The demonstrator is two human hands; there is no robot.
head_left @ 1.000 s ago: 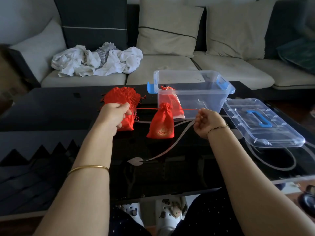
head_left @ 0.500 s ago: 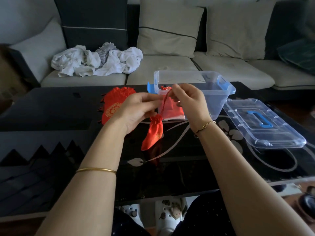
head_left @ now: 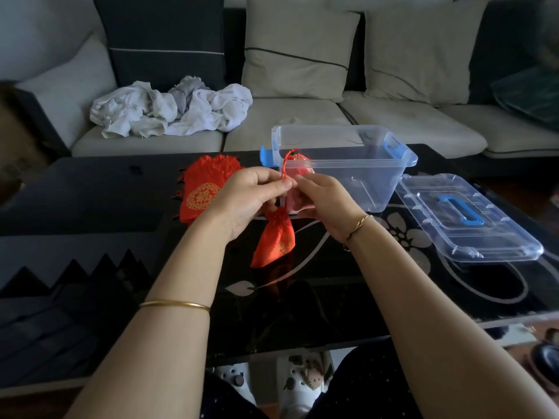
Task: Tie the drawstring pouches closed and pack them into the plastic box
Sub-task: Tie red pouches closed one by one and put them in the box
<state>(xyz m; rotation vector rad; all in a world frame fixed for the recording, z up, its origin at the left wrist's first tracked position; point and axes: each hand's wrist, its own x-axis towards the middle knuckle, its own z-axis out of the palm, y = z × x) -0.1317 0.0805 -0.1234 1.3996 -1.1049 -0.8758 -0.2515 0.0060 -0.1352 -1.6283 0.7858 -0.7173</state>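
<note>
At the far left, a heap of white cloths (head_left: 172, 108) is lying on the seat of the sofa (head_left: 302, 116) behind the dark glass desk (head_left: 90, 213). On the desk, left of the hands, a stack of flat red pouches (head_left: 202, 192) with a round gold emblem is lying, its right edge being hidden by the left hand (head_left: 245, 198). A gold bangle (head_left: 175, 304) is being worn on the left forearm. The left hand's grip is narrow: the red drawstring (head_left: 283, 169) is being pinched between thumb and forefinger, with a loop standing up above the fingers. Below both hands a small red pouch (head_left: 276, 240) is being held up by that cord, its neck gathered tight and its body tilted, lower corner to the left. Whether that corner is touching the desk cannot be told. The right hand (head_left: 323, 201) is being held against the left, fingertips meeting, its grip curled on the same cord above the pouch's neck. A thin bracelet (head_left: 360, 222) is being worn on its wrist. Behind the hands and to their right, the clear plastic box (head_left: 363, 176) is standing open, a packed pouch (head_left: 298, 164) lying at its left end. Just beside it, further right, the clear lid (head_left: 465, 219) is lying flat.
</note>
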